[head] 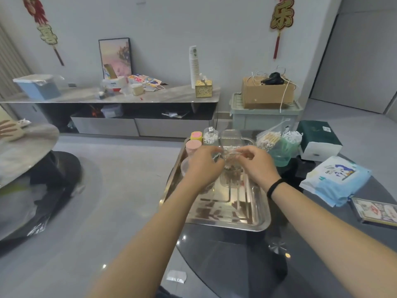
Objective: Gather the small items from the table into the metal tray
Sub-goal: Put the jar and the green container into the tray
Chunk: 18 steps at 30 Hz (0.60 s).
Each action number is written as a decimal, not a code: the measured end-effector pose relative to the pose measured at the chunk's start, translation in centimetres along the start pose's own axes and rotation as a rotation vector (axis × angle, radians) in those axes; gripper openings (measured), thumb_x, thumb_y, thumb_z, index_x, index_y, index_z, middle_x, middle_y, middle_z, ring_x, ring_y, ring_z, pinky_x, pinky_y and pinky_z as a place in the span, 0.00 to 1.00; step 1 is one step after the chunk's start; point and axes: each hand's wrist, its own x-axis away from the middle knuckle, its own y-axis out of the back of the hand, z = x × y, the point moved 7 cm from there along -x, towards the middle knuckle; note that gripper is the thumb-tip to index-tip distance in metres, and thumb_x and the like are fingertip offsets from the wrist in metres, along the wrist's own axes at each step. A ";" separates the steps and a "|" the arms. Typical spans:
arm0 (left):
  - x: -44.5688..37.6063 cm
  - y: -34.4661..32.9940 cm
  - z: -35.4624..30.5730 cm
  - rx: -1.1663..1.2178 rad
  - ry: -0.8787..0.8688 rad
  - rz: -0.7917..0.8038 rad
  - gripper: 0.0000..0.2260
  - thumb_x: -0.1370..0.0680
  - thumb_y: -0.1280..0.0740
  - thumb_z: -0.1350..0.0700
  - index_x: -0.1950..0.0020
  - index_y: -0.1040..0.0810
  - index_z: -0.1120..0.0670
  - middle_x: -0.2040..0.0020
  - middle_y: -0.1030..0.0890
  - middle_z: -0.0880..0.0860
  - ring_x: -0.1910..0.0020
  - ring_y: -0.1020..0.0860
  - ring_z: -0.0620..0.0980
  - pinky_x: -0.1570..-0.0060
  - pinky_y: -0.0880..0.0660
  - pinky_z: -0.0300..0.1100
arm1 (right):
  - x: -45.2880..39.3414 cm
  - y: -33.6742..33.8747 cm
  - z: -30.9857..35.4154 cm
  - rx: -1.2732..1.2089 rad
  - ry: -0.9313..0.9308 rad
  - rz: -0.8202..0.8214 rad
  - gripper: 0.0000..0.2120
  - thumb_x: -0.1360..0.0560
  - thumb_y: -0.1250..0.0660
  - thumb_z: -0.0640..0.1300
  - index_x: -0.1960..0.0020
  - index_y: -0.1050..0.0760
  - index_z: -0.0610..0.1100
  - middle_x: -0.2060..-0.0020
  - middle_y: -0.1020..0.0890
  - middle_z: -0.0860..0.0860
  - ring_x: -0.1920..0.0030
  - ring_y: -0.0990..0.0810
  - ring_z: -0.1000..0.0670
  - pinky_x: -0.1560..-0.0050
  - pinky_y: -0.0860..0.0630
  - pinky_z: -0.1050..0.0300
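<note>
Head view shows the dark counter (322,265) carrying the metal tray (253,224), and above the tray's far half both hands meet around a small clear container (231,155): the left hand (203,166) pinches it from nine o'clock, the right hand (258,164) from three o'clock, each grip closed on it. The step looks like settling this item into the tray; next it needs lowering onto bare tray floor at six o'clock, then both grips letting go.

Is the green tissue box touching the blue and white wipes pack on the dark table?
Apart. The head view shows dark table surface between the green tissue box and the blue and white wipes pack.
</note>
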 end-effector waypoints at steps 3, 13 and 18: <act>-1.8 -2.7 -3.1 -0.058 -0.075 0.044 0.16 0.24 0.37 0.56 0.37 0.23 0.52 0.35 0.23 0.52 0.35 0.27 0.52 0.34 0.31 0.50 | -0.9 4.2 -1.6 0.039 -0.021 -0.086 0.10 0.26 0.35 0.41 0.45 0.21 0.43 0.52 0.19 0.48 0.54 0.24 0.52 0.58 0.30 0.63; -11.9 -11.7 -9.0 -0.304 -0.220 0.046 0.18 0.24 0.37 0.57 0.34 0.27 0.52 0.34 0.27 0.54 0.34 0.30 0.55 0.34 0.36 0.50 | -6.8 11.9 -7.5 0.349 -0.109 -0.253 0.17 0.27 0.33 0.41 0.39 0.26 0.42 0.42 0.25 0.42 0.44 0.26 0.44 0.45 0.31 0.56; -16.3 -15.4 -7.8 -0.458 -0.182 0.130 0.20 0.23 0.37 0.56 0.30 0.33 0.55 0.34 0.27 0.57 0.35 0.28 0.58 0.37 0.32 0.50 | -11.1 11.6 -8.5 0.826 -0.001 -0.105 0.27 0.27 0.35 0.53 0.30 0.36 0.49 0.31 0.32 0.49 0.30 0.38 0.45 0.33 0.43 0.50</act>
